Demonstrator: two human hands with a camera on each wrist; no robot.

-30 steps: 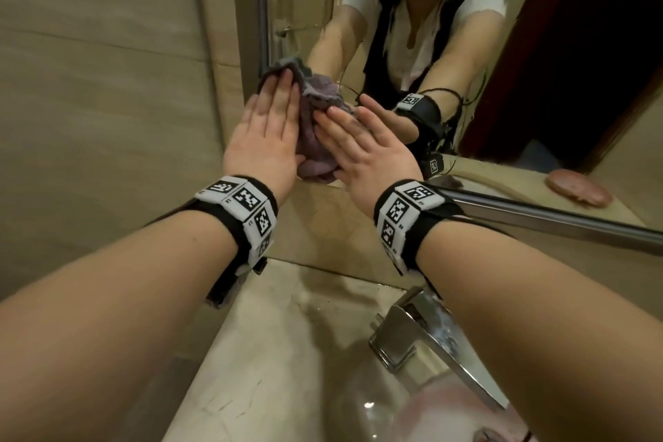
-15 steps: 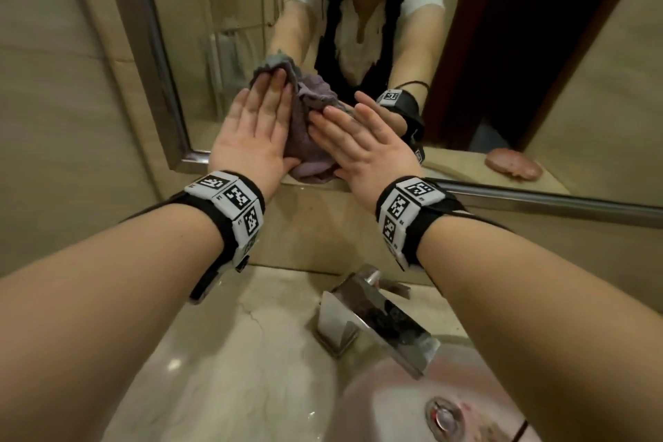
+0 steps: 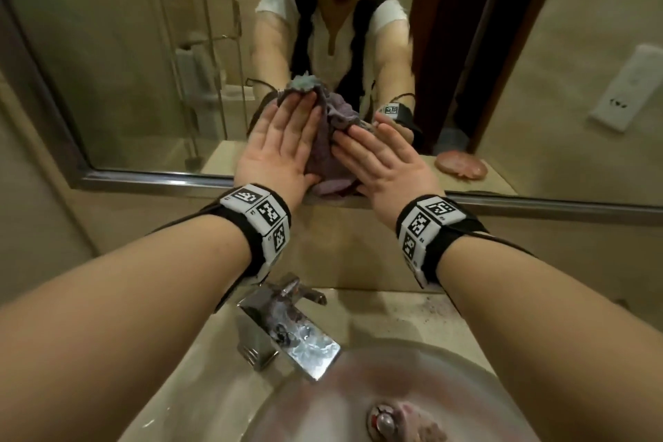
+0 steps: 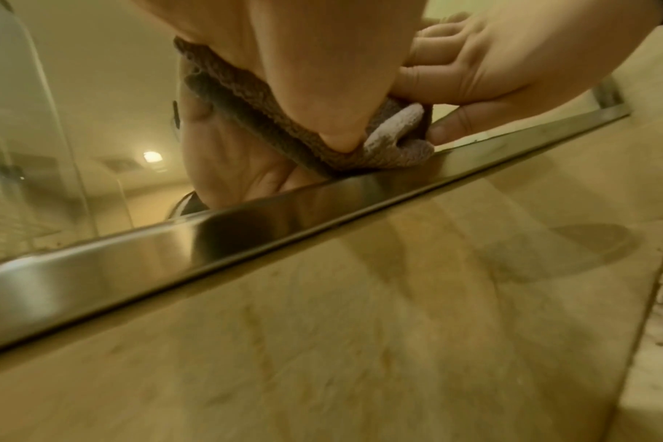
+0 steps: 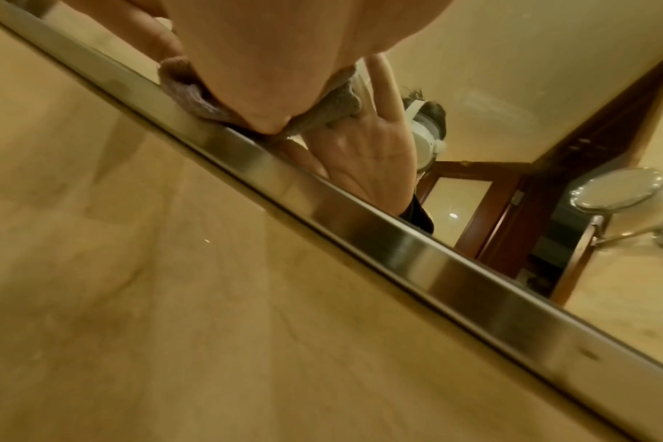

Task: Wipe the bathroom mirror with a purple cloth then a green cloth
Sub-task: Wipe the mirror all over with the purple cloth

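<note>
The purple cloth (image 3: 327,151) lies bunched against the mirror (image 3: 125,65), just above its steel bottom frame (image 3: 161,179). My left hand (image 3: 283,143) presses flat on the cloth's left part with straight fingers. My right hand (image 3: 384,161) presses flat on its right part. A grey-green edge of cloth (image 3: 305,81) shows above the left fingertips; whether it is a second cloth I cannot tell. In the left wrist view the cloth (image 4: 246,86) is squeezed between my palm and the glass, touching the frame (image 4: 246,215). The right wrist view shows the same cloth (image 5: 194,92) under my palm.
A chrome faucet (image 3: 287,330) stands below my wrists over a round basin (image 3: 412,387) set in the beige stone counter (image 3: 394,309). A tiled splashback (image 3: 341,244) runs under the mirror. The mirror reflects a pink object (image 3: 461,165) on a ledge.
Both hands have slid the cloth to the right along the mirror's lower edge, away from its left corner. They stay flat on the cloth throughout.
</note>
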